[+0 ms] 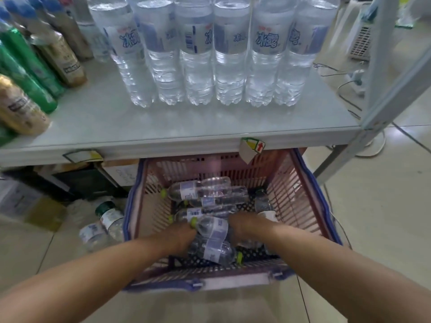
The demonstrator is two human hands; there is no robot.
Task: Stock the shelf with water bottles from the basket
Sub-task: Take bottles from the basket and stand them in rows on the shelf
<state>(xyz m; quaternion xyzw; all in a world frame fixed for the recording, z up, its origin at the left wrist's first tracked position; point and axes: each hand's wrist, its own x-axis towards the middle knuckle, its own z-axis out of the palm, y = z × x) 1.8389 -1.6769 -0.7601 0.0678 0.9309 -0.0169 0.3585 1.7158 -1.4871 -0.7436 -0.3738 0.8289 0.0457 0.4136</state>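
A pink slatted basket (300, 183) with blue rims sits on the floor under the shelf's front edge. Several small clear water bottles (200, 188) with green caps lie in it. Both my hands are down inside. My left hand (180, 237) closes around the neck end of one lying bottle (215, 230), by its green cap. My right hand (243, 223) grips the same bottle from the right side; its fingers are partly hidden. On the pale shelf (163, 127) above stands a row of several large clear water bottles (229, 54).
Green and beige drink bottles (30, 66) lean at the shelf's left end. Two bottles (102, 226) lie on the floor left of the basket, beside cardboard boxes (28, 201). A metal shelf post (382, 66) rises at right, with cables and a fan base behind it.
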